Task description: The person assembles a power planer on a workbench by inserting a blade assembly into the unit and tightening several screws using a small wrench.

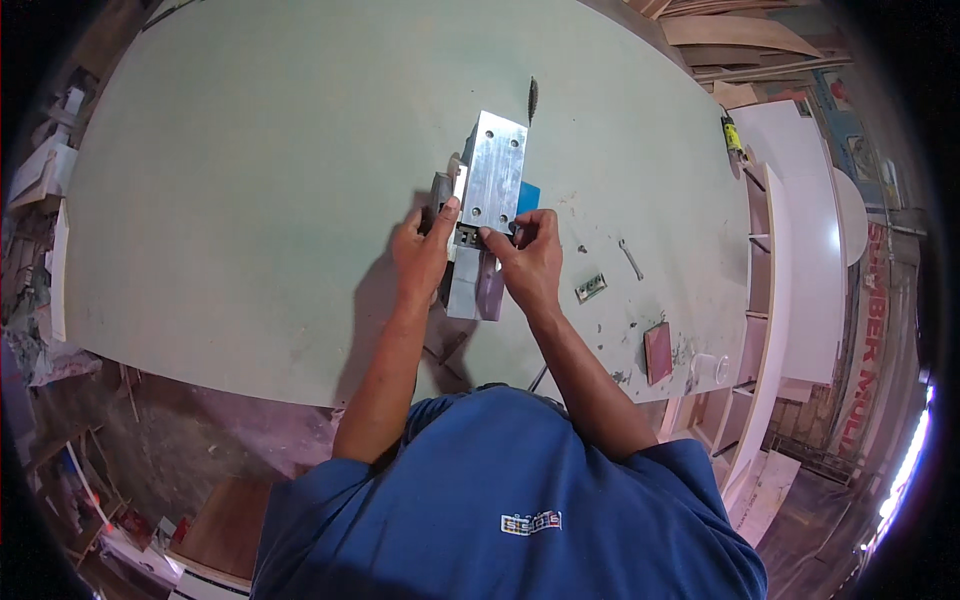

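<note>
Both hands are on a long silver metal planer base with a blue body, lying upside down on the pale green board table. Left hand grips its side, thumb up on the plate. Right hand pinches something small at the middle slot. A small wrench lies right of that hand.

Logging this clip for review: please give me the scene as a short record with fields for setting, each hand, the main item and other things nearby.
setting: pale green board used as a worktop in a cluttered workshop
main item: power tool with a flat metal base plate, lying base up
left hand: grips the tool's left side, thumb on the plate's edge
right hand: fingertips at the gap in the middle of the base
nearby: small spanner, small metal plate, reddish block, white shelf unit
</note>
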The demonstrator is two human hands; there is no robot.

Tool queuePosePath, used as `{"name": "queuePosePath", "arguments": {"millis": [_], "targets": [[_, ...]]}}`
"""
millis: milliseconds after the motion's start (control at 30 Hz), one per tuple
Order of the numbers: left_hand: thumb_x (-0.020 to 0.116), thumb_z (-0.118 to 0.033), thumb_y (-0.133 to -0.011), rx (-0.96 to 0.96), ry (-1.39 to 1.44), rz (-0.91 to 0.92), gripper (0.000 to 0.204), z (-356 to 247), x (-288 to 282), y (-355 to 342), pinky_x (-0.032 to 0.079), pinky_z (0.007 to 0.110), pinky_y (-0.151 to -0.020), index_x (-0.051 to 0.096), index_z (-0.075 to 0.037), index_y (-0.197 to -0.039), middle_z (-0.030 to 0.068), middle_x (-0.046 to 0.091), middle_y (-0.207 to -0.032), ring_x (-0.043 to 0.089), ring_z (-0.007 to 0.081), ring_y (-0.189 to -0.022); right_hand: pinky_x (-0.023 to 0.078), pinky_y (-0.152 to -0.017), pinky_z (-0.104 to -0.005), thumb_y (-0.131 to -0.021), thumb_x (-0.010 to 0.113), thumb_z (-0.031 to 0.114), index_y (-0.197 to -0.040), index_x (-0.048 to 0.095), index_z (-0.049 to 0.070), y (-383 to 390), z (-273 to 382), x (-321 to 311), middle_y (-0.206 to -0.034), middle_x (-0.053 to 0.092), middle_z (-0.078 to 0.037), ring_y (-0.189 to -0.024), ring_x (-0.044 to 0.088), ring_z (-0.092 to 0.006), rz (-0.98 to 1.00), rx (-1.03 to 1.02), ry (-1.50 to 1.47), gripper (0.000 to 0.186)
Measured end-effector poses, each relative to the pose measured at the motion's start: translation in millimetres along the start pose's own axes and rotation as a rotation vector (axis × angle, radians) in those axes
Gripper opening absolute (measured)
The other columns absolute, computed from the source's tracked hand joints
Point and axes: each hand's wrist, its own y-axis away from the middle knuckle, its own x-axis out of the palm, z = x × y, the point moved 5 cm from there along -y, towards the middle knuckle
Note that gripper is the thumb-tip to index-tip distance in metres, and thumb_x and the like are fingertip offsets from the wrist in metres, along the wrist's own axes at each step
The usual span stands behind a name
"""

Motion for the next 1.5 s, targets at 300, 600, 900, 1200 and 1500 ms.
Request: {"name": "queuePosePath", "arguments": {"millis": [300,600,900,1200,1500], "targets": [[0.077,-0.042,-0.095,-0.046,0.086,0.005,0.047,5,1,-7,0.051,0.031,-0.077,0.073,0.004,-0.106,0.0072,0.072,-0.096,0.063,0.0129,-0.086,0.052,-0.07,-0.0383,-0.08,0.085,0.026,-0.103,0.054,0.006,-4,11,-7,-0.083,0.065,-0.009,-0.074,0.062,-0.0215,0.068,-0.165,0.171,0.044],[0.075,-0.045,-0.095,-0.055,0.037,-0.013,0.047,3,-1,-9,0.051,0.031,-0.076,0.074,0.002,-0.101,0.0047,0.071,-0.091,0.063,0.0129,-0.082,0.053,-0.073,-0.0382,-0.083,0.082,0.021,-0.102,0.054,0.006,-7,9,3,-0.087,0.069,-0.01,-0.079,0.068,-0.024,0.101,-0.167,0.033,0.037],[0.07,-0.053,-0.096,-0.057,-0.103,0.024,0.057,13,-2,-27,0.051,0.032,-0.073,0.076,0.002,-0.106,0.0062,0.071,-0.092,0.063,0.0145,-0.08,0.047,-0.065,-0.0299,-0.085,0.085,0.025,-0.102,0.058,0.005,-16,0,-5,-0.081,0.062,-0.003,-0.072,0.057,-0.0118,0.141,-0.159,-0.106,0.038],[0.071,-0.047,-0.098,-0.185,0.106,0.047,0.06,4,6,-23,0.057,0.032,-0.08,0.069,0.009,-0.12,0.0121,0.073,-0.106,0.071,0.0178,-0.089,0.056,-0.079,-0.0384,-0.089,0.074,0.019,-0.099,0.07,0.002,-55,-220,-152,-0.094,0.075,-0.016,-0.086,0.073,-0.0265,-0.229,0.008,0.066,0.019],[0.071,-0.04,-0.099,-0.149,0.159,0.063,0.056,6,-6,-31,0.057,0.033,-0.087,0.067,0.009,-0.126,0.0135,0.072,-0.117,0.071,0.0196,-0.098,0.053,-0.056,-0.0326,-0.079,0.085,0.049,-0.088,0.069,0.002,-37,-291,-158,-0.079,0.071,-0.013,-0.063,0.068,-0.0185,-0.084,0.554,0.258,0.05]]}}
